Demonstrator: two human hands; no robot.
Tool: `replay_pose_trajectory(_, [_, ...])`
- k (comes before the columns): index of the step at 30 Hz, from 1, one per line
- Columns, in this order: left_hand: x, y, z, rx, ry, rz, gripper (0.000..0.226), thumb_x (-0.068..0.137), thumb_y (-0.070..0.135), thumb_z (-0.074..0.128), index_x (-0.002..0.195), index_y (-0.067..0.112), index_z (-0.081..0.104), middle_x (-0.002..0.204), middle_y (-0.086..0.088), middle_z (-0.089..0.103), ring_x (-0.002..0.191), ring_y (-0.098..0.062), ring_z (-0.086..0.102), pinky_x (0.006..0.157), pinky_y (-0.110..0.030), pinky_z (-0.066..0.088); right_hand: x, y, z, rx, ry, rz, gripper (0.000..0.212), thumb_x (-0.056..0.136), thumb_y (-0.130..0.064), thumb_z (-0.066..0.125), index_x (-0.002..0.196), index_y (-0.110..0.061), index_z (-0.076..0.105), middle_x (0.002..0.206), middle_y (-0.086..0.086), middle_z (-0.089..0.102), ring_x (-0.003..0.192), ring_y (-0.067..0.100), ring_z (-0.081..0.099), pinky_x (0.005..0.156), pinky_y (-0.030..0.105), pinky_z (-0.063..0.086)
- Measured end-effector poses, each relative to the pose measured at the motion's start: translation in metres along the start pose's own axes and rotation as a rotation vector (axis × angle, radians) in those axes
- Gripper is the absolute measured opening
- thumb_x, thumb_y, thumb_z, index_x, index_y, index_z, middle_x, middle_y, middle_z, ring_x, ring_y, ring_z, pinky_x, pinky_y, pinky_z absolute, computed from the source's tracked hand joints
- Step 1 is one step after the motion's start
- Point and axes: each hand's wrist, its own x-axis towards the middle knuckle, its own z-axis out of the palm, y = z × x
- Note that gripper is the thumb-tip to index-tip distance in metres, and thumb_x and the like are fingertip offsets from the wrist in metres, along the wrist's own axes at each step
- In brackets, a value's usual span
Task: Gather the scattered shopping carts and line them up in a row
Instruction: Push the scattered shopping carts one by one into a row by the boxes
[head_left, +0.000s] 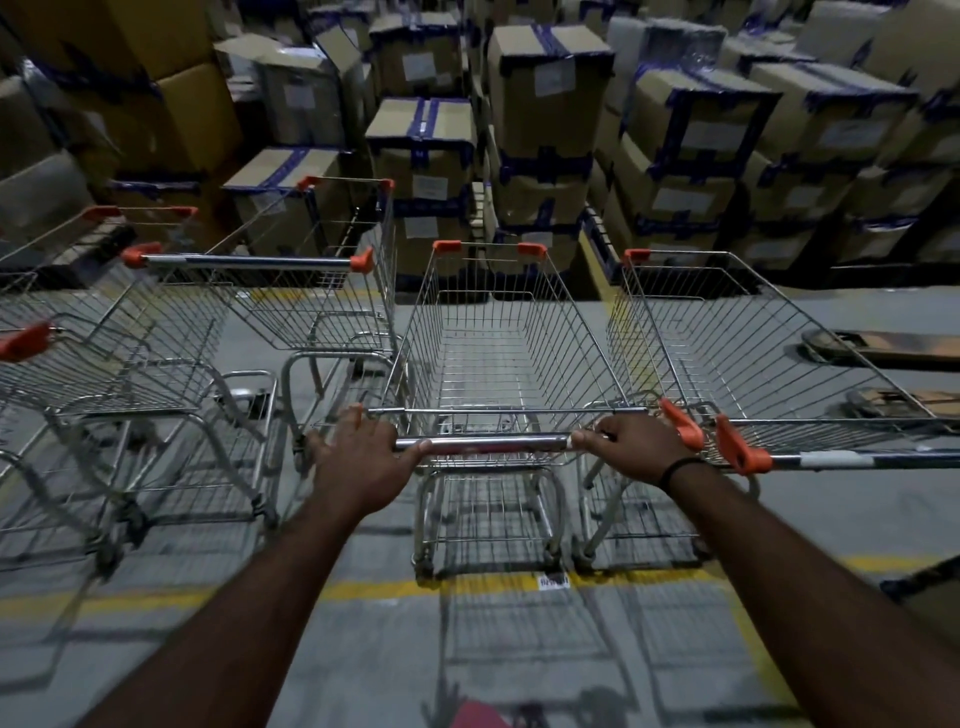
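While both hands hold the handle (488, 444) of the middle cart (498, 353), that cart stands nose-first toward the stacked cardboard boxes (545, 104), its rear wheels just ahead of the yellow floor line (363, 590). The right hand (634, 441) is wrapped round the bar close to its right end, fingers curled over the top. The left hand (363, 452) covers the opposite end with the thumb laid along the steel; blur makes it hard to say how fully those fingers close, but they appear to clasp the bar too. Holding at the two ends rather than the centre probably gives the best leverage for steering, since the cart has to slot in squarely. The right-hand cart (753, 364) sits just beside it and faces the same way, the orange handle caps of the two nearly touching, so this pair already reads as the start of the row. The cart on the left (311, 291) also faces the boxes but is parked further forward, its handle well ahead of the held one. A fourth cart (78, 364) at the far left edge is angled and out of line. My judgement is that the held cart is about in place, and the two on the left are yet to be drawn back and squared up along the line.
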Motion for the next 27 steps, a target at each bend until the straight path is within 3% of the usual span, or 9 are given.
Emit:
replay_pose_trajectory(4, [0.006, 0.002, -0.015, 0.008, -0.113, 0.004, 0.066, 0.094, 0.077, 0.027, 0.112, 0.026, 0.066, 0.153, -0.006, 0.047, 0.154, -0.021, 0.014, 0.112, -0.074, -0.002, -0.001, -0.005, -0.008, 0.035, -0.062, 0.039, 0.06, 0.085, -0.083, 0.034, 0.09, -0.033, 0.068, 0.079, -0.008, 0.065, 0.079, 0.009, 0.06, 0.088, 0.037, 0.048])
replay_pose_trajectory(7, [0.007, 0.003, -0.029, -0.097, -0.141, 0.025, 0.056, 0.096, 0.072, 0.033, 0.098, 0.027, 0.065, 0.143, -0.008, 0.055, 0.144, -0.026, 0.035, 0.115, -0.071, 0.015, -0.002, -0.015, -0.016, 0.064, -0.089, 0.058, 0.054, 0.09, -0.073, 0.044, 0.088, -0.026, 0.069, 0.079, -0.003, 0.065, 0.075, 0.013, 0.06, 0.079, 0.035, 0.051])
replay_pose_trajectory(9, [0.006, 0.001, -0.04, -0.151, -0.117, 0.033, 0.055, 0.096, 0.07, 0.036, 0.112, 0.025, 0.063, 0.143, -0.007, 0.054, 0.139, -0.027, 0.042, 0.115, -0.064, 0.022, 0.001, -0.024, -0.018, 0.079, -0.066, 0.075, 0.054, 0.089, -0.073, 0.046, 0.09, -0.026, 0.072, 0.084, 0.0, 0.069, 0.08, 0.015, 0.063, 0.082, 0.039, 0.054])
replay_pose_trajectory(12, [0.011, -0.005, -0.053, -0.183, -0.077, 0.08, 0.059, 0.097, 0.067, 0.038, 0.127, 0.021, 0.06, 0.146, -0.007, 0.052, 0.137, -0.026, 0.043, 0.11, -0.056, 0.029, 0.008, -0.044, -0.018, 0.072, -0.036, 0.064, 0.053, 0.09, -0.071, 0.047, 0.091, -0.025, 0.072, 0.087, -0.002, 0.069, 0.083, 0.014, 0.062, 0.083, 0.037, 0.054])
replay_pose_trajectory(17, [0.022, -0.021, -0.075, -0.23, -0.016, 0.101, 0.057, 0.096, 0.068, 0.04, 0.121, 0.021, 0.062, 0.138, -0.006, 0.057, 0.13, -0.025, 0.05, 0.111, -0.057, 0.029, 0.02, -0.089, -0.021, 0.061, 0.004, 0.022, 0.054, 0.091, -0.072, 0.045, 0.096, -0.024, 0.07, 0.09, -0.003, 0.069, 0.084, 0.014, 0.062, 0.079, 0.033, 0.053])
replay_pose_trajectory(21, [0.024, -0.039, -0.09, -0.241, 0.018, 0.105, 0.058, 0.096, 0.068, 0.039, 0.124, 0.022, 0.062, 0.144, -0.009, 0.054, 0.137, -0.027, 0.043, 0.114, -0.061, 0.029, 0.029, -0.13, -0.022, 0.083, 0.025, -0.034, 0.05, 0.091, -0.072, 0.043, 0.084, -0.027, 0.064, 0.08, -0.005, 0.064, 0.076, 0.012, 0.06, 0.069, 0.031, 0.049])
replay_pose_trajectory(27, [0.019, -0.065, -0.107, -0.255, 0.079, 0.092, 0.049, 0.096, 0.065, 0.045, 0.118, 0.026, 0.064, 0.132, -0.001, 0.061, 0.132, -0.025, 0.046, 0.109, -0.059, 0.035, 0.04, -0.186, -0.024, 0.135, 0.049, -0.127, 0.053, 0.093, -0.069, 0.044, 0.084, -0.022, 0.067, 0.085, -0.001, 0.069, 0.079, 0.015, 0.063, 0.078, 0.038, 0.055])
